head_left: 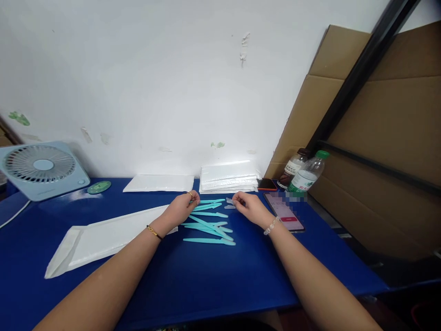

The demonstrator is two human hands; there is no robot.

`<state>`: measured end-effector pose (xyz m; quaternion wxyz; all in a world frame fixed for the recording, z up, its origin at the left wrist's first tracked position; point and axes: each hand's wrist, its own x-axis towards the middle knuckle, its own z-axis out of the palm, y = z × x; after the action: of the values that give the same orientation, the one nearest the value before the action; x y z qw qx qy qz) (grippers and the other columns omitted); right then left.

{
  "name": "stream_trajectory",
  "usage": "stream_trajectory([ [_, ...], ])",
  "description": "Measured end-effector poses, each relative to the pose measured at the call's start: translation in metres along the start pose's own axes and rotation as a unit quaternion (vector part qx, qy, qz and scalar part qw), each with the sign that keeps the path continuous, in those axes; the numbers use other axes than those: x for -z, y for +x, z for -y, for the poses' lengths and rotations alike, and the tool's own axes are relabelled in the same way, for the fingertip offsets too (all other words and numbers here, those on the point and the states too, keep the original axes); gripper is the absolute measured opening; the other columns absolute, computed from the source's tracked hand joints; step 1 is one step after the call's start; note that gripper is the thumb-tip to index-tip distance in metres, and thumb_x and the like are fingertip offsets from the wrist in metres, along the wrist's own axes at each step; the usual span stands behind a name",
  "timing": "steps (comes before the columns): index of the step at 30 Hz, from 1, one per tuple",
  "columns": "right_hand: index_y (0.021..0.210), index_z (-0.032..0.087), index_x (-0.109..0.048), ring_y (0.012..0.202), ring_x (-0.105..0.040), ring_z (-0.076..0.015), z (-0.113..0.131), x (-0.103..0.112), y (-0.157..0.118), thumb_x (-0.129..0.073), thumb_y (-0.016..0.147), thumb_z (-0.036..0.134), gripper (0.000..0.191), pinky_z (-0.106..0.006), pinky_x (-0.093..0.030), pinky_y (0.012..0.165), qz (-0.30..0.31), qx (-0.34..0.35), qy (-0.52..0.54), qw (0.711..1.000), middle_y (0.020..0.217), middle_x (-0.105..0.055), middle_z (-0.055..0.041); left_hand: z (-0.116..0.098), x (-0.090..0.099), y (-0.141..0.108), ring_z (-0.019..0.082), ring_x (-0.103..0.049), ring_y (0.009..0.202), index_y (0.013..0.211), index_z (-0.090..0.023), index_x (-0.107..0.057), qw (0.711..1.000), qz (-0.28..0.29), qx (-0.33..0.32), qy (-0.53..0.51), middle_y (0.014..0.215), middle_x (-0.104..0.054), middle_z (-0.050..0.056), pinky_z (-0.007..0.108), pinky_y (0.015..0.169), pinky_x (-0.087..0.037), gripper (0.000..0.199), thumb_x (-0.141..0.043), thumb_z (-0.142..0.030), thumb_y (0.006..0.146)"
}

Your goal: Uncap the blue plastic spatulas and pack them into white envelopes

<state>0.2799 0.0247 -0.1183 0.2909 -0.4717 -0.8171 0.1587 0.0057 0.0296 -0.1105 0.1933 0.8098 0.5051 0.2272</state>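
Observation:
Above the middle of the blue table [213,285], my left hand [182,208] is closed in a pinch on the handle end of a turquoise eyebrow razor [212,201], which points right. My right hand [251,209] pinches a small translucent blade cap [229,201], just apart from that razor's tip. Another clear cap [229,207] lies below it by my fingertips. Several more turquoise razors [208,240] are spread on the table between my hands, some crossing. A long white padded mailer [113,234] lies under and left of my left wrist.
White packages [158,182] and a stack of white mailers [229,177] rest against the wall. A blue fan [43,168] and a green disc [99,187] are at left. On the right are a phone [287,216], a smaller device [267,185], two bottles [306,177] and cardboard [327,78].

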Motion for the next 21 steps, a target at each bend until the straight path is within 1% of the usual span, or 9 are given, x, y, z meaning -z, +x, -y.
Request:
stream_trajectory([
  [2, 0.091, 0.020, -0.060, 0.063, -0.053, -0.0143, -0.003, 0.001, 0.000, -0.047, 0.088, 0.026, 0.015, -0.025, -0.040, 0.060, -0.019, -0.002, 0.044, 0.999, 0.074, -0.061, -0.0014, 0.001, 0.000, 0.001, 0.015, -0.052, 0.066, 0.083, -0.022, -0.051, 1.000, 0.002, 0.000, 0.001, 0.073, -0.058, 0.000, 0.025, 0.058, -0.038, 0.020, -0.038, -0.036, 0.088],
  [4, 0.092, 0.020, -0.061, 0.064, -0.054, -0.0148, -0.003, -0.001, 0.000, -0.047, 0.088, 0.029, 0.017, -0.026, -0.041, 0.060, -0.028, 0.000, 0.066, 0.997, 0.075, -0.062, -0.0021, 0.003, -0.002, 0.002, 0.015, -0.053, 0.066, 0.084, -0.022, -0.051, 1.000, 0.006, -0.001, 0.004, 0.073, -0.058, -0.001, 0.025, 0.058, -0.038, 0.020, -0.038, -0.037, 0.088],
  [10, 0.094, 0.021, -0.063, 0.069, -0.060, -0.0164, 0.004, -0.010, 0.002, -0.051, 0.086, 0.032, 0.018, -0.028, -0.046, 0.065, -0.026, -0.015, 0.121, 0.992, 0.081, -0.065, -0.0037, 0.002, -0.005, 0.002, 0.015, -0.052, 0.066, 0.085, -0.022, -0.053, 1.000, 0.014, -0.006, -0.008, 0.074, -0.058, -0.001, 0.025, 0.059, -0.038, 0.023, -0.037, -0.038, 0.088],
  [12, 0.093, 0.020, -0.063, 0.068, -0.062, -0.0162, 0.008, -0.011, 0.001, -0.052, 0.086, 0.032, 0.018, -0.029, -0.048, 0.066, -0.010, -0.028, 0.158, 0.987, 0.080, -0.066, -0.0037, 0.000, -0.004, 0.001, 0.015, -0.053, 0.066, 0.086, -0.021, -0.054, 1.000, 0.015, -0.001, -0.015, 0.075, -0.059, -0.001, 0.025, 0.059, -0.039, 0.024, -0.038, -0.039, 0.088],
  [14, 0.093, 0.019, -0.065, 0.066, -0.063, -0.0159, 0.011, -0.010, 0.000, -0.054, 0.085, 0.032, 0.019, -0.029, -0.049, 0.066, 0.024, -0.038, 0.188, 0.981, 0.074, -0.066, -0.0030, -0.003, -0.002, -0.001, 0.015, -0.054, 0.068, 0.085, -0.021, -0.057, 0.999, 0.032, 0.003, -0.020, 0.076, -0.061, 0.000, 0.025, 0.060, -0.040, 0.025, -0.041, -0.040, 0.086],
  [17, 0.090, 0.017, -0.068, 0.061, -0.062, -0.0153, 0.013, -0.007, -0.003, -0.058, 0.082, 0.031, 0.019, -0.028, -0.048, 0.060, 0.089, -0.046, 0.209, 0.973, 0.066, -0.064, -0.0019, -0.007, 0.001, -0.005, 0.015, -0.057, 0.072, 0.080, -0.022, -0.064, 0.994, 0.100, -0.020, -0.023, 0.081, -0.064, 0.001, 0.024, 0.062, -0.042, 0.025, -0.050, -0.043, 0.081],
  [19, 0.089, 0.017, -0.070, 0.059, -0.060, -0.0145, 0.012, -0.004, -0.003, -0.060, 0.080, 0.032, 0.019, -0.027, -0.047, 0.057, 0.122, -0.036, 0.201, 0.971, 0.067, -0.065, -0.0022, -0.008, 0.002, -0.007, 0.016, -0.058, 0.075, 0.078, -0.022, -0.067, 0.990, 0.136, -0.041, -0.019, 0.085, -0.064, 0.001, 0.024, 0.063, -0.043, 0.027, -0.054, -0.046, 0.078],
  [20, 0.089, 0.018, -0.070, 0.060, -0.059, -0.0141, 0.011, -0.002, -0.003, -0.061, 0.080, 0.032, 0.019, -0.026, -0.046, 0.056, 0.122, -0.026, 0.185, 0.975, 0.070, -0.066, -0.0026, -0.008, 0.002, -0.007, 0.016, -0.059, 0.076, 0.079, -0.023, -0.068, 0.989, 0.139, -0.046, -0.013, 0.087, -0.064, 0.001, 0.024, 0.064, -0.043, 0.028, -0.055, -0.047, 0.078],
  [21, 0.089, 0.018, -0.071, 0.061, -0.058, -0.0139, 0.009, 0.000, -0.003, -0.061, 0.080, 0.031, 0.019, -0.026, -0.045, 0.057, 0.110, -0.014, 0.159, 0.981, 0.074, -0.067, -0.0030, -0.008, 0.002, -0.007, 0.017, -0.059, 0.078, 0.081, -0.024, -0.068, 0.991, 0.129, -0.046, -0.003, 0.088, -0.065, 0.002, 0.024, 0.065, -0.043, 0.029, -0.054, -0.049, 0.079],
])
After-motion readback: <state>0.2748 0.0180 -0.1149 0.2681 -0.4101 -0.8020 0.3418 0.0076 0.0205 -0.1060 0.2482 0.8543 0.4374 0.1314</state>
